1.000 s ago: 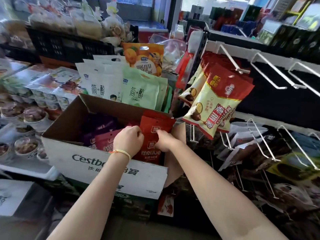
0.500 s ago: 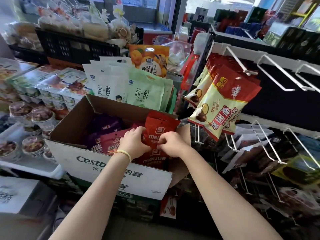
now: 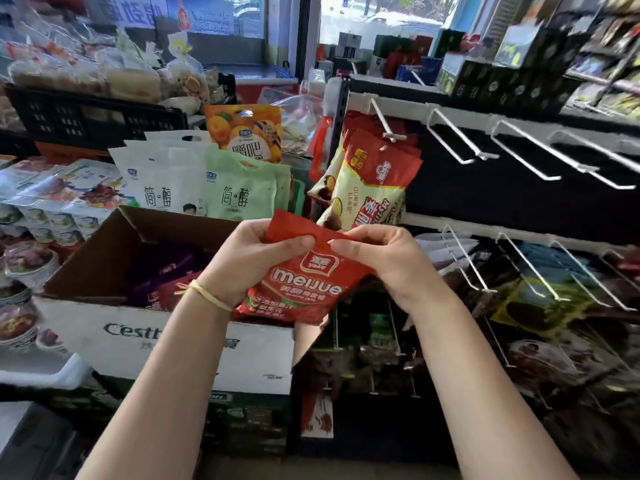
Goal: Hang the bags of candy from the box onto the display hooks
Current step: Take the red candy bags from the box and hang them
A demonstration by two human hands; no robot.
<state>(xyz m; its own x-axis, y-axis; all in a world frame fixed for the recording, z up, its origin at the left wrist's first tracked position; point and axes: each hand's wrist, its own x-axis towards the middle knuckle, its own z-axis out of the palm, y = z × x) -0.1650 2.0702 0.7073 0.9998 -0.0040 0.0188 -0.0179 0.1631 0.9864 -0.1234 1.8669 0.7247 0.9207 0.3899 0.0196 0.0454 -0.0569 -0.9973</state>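
A crowded shop aisle, with shelves of packaged snacks on the left and a dark rack of white wire display hooks [image 3: 460, 140] on the right. The left hand [image 3: 252, 261] and right hand [image 3: 377, 258] both pinch the top edge of one red candy bag [image 3: 304, 285], held up above the front right corner of the open cardboard box [image 3: 166, 344]. Purple and red bags [image 3: 166, 275] lie inside the box, and red-and-cream bags [image 3: 370, 188] hang from the nearest upper hook, just beyond the held bag.
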